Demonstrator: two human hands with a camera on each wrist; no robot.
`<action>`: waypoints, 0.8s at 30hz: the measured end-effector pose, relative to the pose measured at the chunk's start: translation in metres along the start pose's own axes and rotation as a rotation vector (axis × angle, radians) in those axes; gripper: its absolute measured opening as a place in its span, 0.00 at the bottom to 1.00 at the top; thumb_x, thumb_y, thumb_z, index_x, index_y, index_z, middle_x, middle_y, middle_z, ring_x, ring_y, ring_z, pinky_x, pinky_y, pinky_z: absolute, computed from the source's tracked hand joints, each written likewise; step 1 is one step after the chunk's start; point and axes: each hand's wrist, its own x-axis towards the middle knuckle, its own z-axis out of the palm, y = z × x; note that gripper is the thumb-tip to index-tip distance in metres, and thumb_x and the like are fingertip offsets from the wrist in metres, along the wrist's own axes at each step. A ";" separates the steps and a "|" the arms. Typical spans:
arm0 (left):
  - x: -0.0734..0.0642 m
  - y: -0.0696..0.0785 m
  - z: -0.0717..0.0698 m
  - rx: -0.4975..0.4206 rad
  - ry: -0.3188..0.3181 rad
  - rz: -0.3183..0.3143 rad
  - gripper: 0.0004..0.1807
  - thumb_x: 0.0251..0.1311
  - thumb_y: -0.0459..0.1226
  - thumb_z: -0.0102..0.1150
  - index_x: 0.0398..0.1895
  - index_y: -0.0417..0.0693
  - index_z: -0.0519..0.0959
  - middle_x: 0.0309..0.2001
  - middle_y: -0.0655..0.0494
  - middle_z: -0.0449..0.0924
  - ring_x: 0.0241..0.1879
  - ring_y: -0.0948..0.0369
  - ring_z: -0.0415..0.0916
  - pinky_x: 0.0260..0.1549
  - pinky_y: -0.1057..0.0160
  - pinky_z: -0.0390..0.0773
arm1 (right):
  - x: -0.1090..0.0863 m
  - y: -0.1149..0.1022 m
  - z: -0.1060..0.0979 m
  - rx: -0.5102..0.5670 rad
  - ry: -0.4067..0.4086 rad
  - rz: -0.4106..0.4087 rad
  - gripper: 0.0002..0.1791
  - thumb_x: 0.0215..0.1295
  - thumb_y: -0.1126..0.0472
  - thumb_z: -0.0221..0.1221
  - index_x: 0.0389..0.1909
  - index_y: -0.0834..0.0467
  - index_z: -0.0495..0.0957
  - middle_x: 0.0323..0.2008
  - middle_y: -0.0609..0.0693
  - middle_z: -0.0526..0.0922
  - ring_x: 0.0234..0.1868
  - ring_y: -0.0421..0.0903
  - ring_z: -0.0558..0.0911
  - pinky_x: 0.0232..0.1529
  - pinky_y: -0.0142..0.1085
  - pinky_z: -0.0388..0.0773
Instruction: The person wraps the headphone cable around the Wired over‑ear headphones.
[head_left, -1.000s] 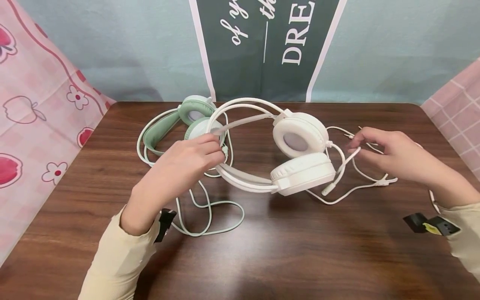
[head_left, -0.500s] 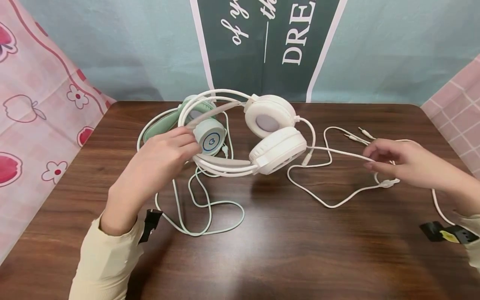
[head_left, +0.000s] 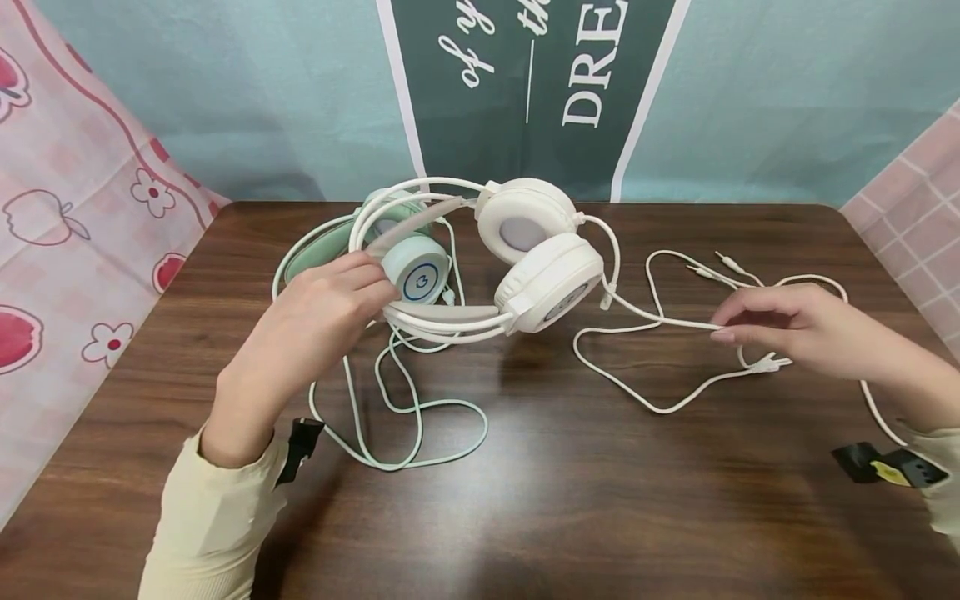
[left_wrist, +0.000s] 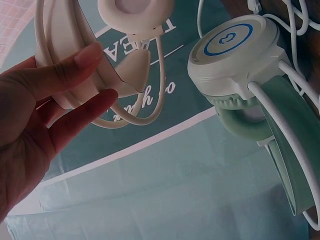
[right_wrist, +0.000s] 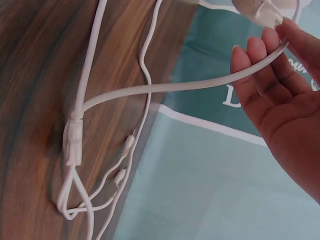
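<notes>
A white headset point(head_left: 550, 279) with two round ear cups and a short microphone boom is held above the table, tilted sideways. My left hand point(head_left: 315, 308) grips its headband point(left_wrist: 75, 50), thumb on one side and fingers on the other. To the right, my right hand point(head_left: 798, 325) pinches the headset's white cable point(right_wrist: 195, 85) between thumb and fingers, and the cable runs fairly straight from the ear cup to it. Behind the left hand a green and white headset point(head_left: 420, 271) rests on the table, partly hidden by the white headband.
On the brown wooden table point(head_left: 600, 500), the green headset's pale cable point(head_left: 431, 408) lies in loops at the left. The white cable's splitter point(right_wrist: 75, 140) and two audio plugs point(head_left: 723, 267) lie near the right hand. A blue-grey cloth point(head_left: 262, 100) hangs behind.
The white headset has moved left and slightly back with my left hand, overlapping the green one more. The right hand has taken hold of the cable and the cable has straightened.
</notes>
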 end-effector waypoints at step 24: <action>0.012 0.023 0.009 -0.058 -0.102 0.083 0.14 0.48 0.19 0.51 0.20 0.47 0.71 0.25 0.59 0.69 0.31 0.63 0.66 0.25 0.67 0.70 | 0.047 -0.012 -0.024 -0.148 0.175 0.292 0.08 0.52 0.70 0.63 0.28 0.53 0.79 0.20 0.40 0.77 0.22 0.32 0.70 0.26 0.21 0.63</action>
